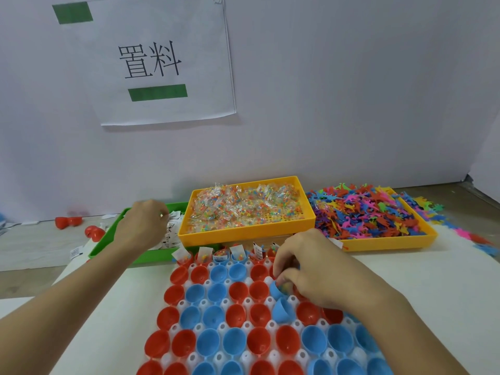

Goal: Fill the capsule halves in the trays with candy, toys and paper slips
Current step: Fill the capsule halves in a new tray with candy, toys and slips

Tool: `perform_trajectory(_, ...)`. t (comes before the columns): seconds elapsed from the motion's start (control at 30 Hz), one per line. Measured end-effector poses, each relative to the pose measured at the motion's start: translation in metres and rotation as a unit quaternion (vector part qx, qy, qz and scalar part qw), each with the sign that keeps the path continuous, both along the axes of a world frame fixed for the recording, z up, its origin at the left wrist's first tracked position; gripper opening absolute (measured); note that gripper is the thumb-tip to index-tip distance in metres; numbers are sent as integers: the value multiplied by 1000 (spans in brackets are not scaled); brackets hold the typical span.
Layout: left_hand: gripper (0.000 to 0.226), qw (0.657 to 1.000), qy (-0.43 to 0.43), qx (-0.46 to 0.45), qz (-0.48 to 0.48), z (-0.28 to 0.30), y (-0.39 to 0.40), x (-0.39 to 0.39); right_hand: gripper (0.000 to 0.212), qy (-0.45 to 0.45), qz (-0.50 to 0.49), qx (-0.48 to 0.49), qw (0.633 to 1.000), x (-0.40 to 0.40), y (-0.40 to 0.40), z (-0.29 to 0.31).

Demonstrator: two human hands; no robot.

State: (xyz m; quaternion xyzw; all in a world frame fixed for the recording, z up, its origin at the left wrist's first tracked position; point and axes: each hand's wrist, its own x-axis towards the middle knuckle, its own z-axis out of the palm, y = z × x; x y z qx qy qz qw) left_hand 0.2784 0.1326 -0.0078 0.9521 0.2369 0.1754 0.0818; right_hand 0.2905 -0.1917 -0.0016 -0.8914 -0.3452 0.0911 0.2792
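Empty capsule halves (208, 341) sit nearest in white tray (273, 324). Blue half (277, 289) w/ candy is pinched by right hand (311, 269); left hand (143, 226), curled, reaches slips (171, 234). Risk: tipped blue half (282, 311) could be knocked out.

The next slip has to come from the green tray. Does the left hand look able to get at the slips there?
Probably yes: the left hand is already over the green tray, at the paper slips, with nothing in between.
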Motion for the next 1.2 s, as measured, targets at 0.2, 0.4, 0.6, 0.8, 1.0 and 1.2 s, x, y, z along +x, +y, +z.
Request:
perform_trajectory(0.2,15,998,-57,-2,-14,7,-5,-8,16,-9,2,1,1000,1,-2,1)
perform_trajectory(0.4,15,998,-55,1,-22,4,-6,-16,18,-2,6,-1,1000,-1,-1,1)
perform_trajectory(0.6,13,992,-92,-91,14,2,-1,-20,28,0,7,7,1000,-1,-3,7)
perform_trajectory(0.8,11,800,-199,-564,50,20,-30,-33,23,1,4,11,1000,-2,-4,7)
perform_trajectory(1.0,20,618,-158,-770,-20,23,-81,-61,19,2,3,13,1000,-1,-5,7)
perform_trajectory(1.2,16,776,-64,-595,-199,21,-115,-78,16,-9,2,0,1000,-1,-4,4)
